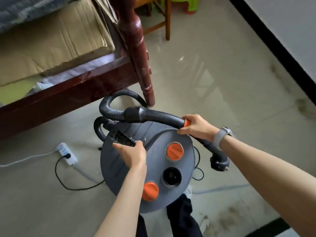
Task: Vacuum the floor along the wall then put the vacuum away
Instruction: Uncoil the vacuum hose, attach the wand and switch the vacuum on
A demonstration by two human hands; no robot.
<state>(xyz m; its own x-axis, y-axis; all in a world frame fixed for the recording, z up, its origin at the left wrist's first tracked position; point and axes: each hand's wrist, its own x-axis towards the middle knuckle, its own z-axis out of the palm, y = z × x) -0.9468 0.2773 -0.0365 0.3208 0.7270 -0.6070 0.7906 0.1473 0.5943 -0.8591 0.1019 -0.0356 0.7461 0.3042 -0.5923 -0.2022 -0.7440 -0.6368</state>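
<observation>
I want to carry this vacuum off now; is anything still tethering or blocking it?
Yes: its black cord is plugged into the power strip on the floor left of the vacuum. The hose loops beside the bedpost.

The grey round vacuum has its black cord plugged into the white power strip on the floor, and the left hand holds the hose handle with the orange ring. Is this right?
Not quite. In the head view the right hand holds the black hose handle with the orange ring; the left hand grips the grey round vacuum. The black cord is plugged into the white power strip.
</observation>
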